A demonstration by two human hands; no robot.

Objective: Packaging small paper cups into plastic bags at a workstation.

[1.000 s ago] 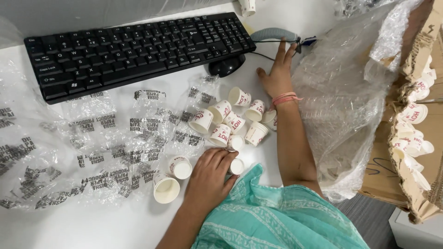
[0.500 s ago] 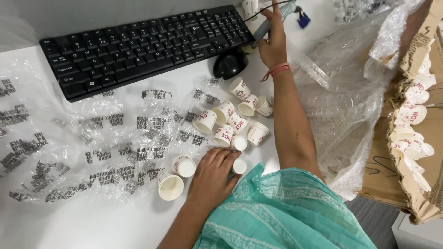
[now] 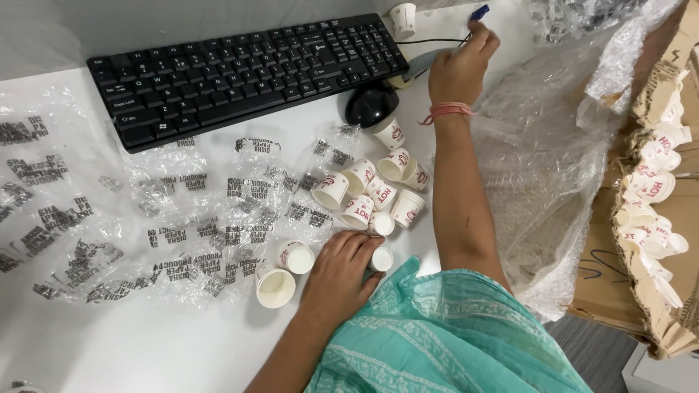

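My left hand [image 3: 342, 271] rests palm down on the white desk [image 3: 109, 342], fingers spread among small white paper cups; one cup [image 3: 381, 258] sits at its fingertips and two more [image 3: 296, 256] [image 3: 275, 285] lie just to its left. A cluster of several printed paper cups [image 3: 368, 195] lies beyond it. My right hand [image 3: 460, 65] reaches to the far side of the desk, closed around a grey and blue tool [image 3: 477, 13] with a black cable. A pink band circles that wrist.
A black keyboard [image 3: 240, 73] and black mouse [image 3: 371, 104] lie at the back. Clear printed plastic sleeves [image 3: 145, 211] spread across the left. A large crumpled plastic bag [image 3: 553, 167] and a torn cardboard box of cups [image 3: 655, 196] stand at right. One cup [image 3: 403, 19] stands behind the keyboard.
My right hand has lifted the grey and blue tool off the desk by the mouse and carried it up and back. My left hand has stayed on the cups.
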